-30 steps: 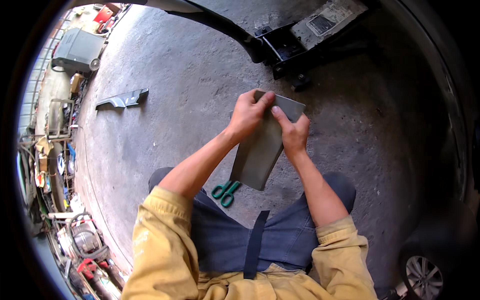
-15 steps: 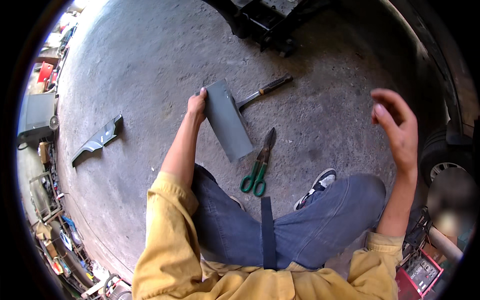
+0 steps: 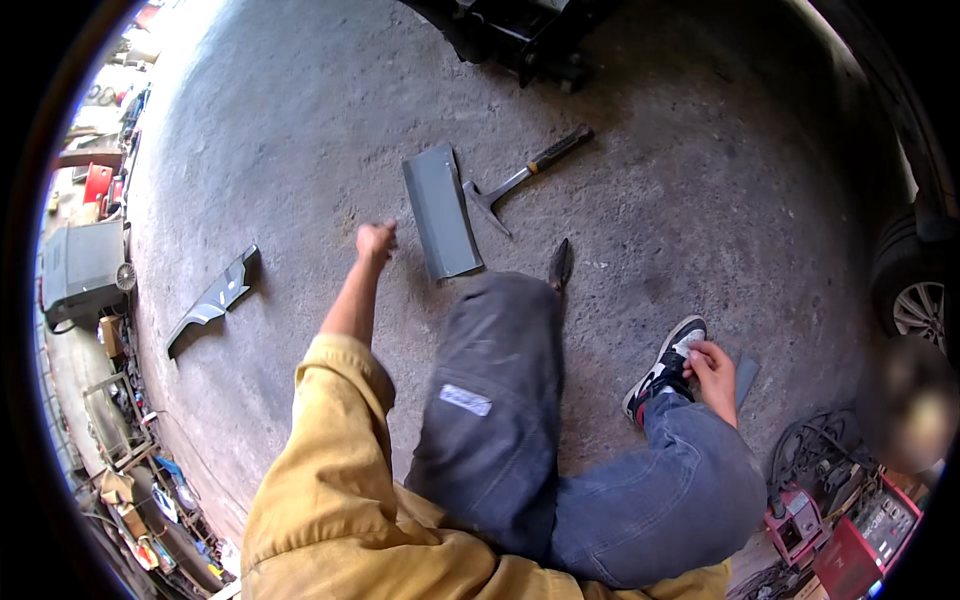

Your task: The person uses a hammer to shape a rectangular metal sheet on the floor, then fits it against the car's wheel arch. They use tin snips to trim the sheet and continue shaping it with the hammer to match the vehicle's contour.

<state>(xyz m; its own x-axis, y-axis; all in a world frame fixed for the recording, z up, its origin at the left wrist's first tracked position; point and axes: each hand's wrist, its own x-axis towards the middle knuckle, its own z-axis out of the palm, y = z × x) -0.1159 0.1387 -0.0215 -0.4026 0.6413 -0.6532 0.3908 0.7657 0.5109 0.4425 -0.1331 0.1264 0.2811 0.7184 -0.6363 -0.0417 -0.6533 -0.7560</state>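
My left hand [image 3: 376, 241] is off the floor with its fingers curled in and nothing in them. It is just left of a grey rectangular metal sheet [image 3: 441, 212], which lies on the floor with one long edge bent. Touching or close to my right shoe [image 3: 668, 368], my right hand [image 3: 713, 375] has its fingers drawn together, with nothing visible in them. A hammer [image 3: 525, 178] with a dark grip lies right of the sheet. The tin snips [image 3: 562, 266] show only their dark blades; my left leg hides the handles.
A grey cut piece [image 3: 214, 302] lies on the floor at left. Beside my right hand is a narrow grey strip [image 3: 746, 380]. A black metal frame [image 3: 520, 35] stands at the far side, a wheel [image 3: 915, 300] at right, red-cased equipment [image 3: 868, 540] lower right.
My left hand has let go of the metal sheet, which now lies on the floor. My right hand has come down to my shoe. My left knee has risen over the snips' handles.
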